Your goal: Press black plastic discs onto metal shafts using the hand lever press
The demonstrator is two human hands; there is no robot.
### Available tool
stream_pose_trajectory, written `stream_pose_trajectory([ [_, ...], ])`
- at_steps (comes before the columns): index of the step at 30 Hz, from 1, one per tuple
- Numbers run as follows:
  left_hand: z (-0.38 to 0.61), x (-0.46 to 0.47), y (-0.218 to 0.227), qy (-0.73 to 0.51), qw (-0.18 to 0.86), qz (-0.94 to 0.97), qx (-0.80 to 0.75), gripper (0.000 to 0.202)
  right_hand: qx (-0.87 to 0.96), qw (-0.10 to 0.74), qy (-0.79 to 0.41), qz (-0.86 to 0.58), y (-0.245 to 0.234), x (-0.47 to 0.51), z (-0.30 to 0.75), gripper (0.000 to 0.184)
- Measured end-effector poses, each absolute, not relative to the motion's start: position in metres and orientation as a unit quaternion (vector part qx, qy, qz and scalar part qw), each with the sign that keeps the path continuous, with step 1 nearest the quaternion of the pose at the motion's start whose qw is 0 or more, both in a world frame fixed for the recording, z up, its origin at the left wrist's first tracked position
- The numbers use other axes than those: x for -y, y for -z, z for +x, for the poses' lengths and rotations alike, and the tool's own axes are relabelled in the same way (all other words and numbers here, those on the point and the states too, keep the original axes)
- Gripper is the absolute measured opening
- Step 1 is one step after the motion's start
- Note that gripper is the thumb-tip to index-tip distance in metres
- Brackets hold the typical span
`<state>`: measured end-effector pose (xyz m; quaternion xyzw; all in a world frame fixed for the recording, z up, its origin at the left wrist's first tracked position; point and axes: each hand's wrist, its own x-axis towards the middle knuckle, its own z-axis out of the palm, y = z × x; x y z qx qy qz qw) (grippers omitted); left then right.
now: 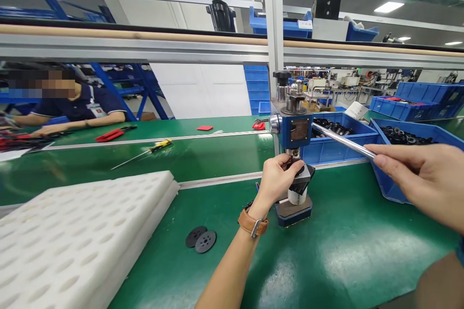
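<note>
A small blue arbor press [296, 130] stands on the green bench in front of me. My left hand [278, 178], with a brown watch strap at its wrist, pinches a small black part [297, 166] beneath the press ram. The fingers cover much of that part, so its full shape is hidden. Under it are a dark angular block and a white cylinder [297, 196] above the press base. At the right, my right hand [420, 174] grips the end of the shiny press lever [344, 142], which slopes down toward it. Two black discs [206, 241] overlap on the bench left of my forearm.
White foam trays [90, 222] with round pockets are stacked at left. Blue bins [337, 147] of black parts stand behind the press and at right. A yellow screwdriver [159, 145] and red-handled pliers [112, 134] lie farther back. Another person [87, 104] sits across the bench.
</note>
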<state>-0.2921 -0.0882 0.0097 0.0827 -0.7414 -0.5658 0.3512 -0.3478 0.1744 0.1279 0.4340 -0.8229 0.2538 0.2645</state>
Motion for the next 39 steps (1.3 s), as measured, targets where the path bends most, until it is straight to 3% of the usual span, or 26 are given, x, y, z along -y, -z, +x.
stream_pose_trajectory([
  [13, -0.29, 0.087, -0.011, 0.572, 0.338, 0.085, 0.742, 0.034, 0.811, 0.312, -0.317, 0.38, -0.07, -0.168, -0.332, 0.035],
  [20, -0.291, 0.088, -0.01, 0.571, 0.343, 0.09, 0.74, 0.034, 0.839, 0.22, -0.288, 0.405, -0.082, -0.172, -0.34, 0.043],
  [27, -0.29, 0.089, -0.009, 0.574, 0.34, 0.084, 0.74, 0.033, 0.823, 0.288, -0.322, 0.369, -0.062, -0.167, -0.332, 0.038],
  [39, -0.29, 0.092, -0.004, 0.55, 0.363, 0.088, 0.747, 0.031, 0.796, 0.333, -0.351, 0.363, -0.043, -0.158, -0.328, 0.033],
])
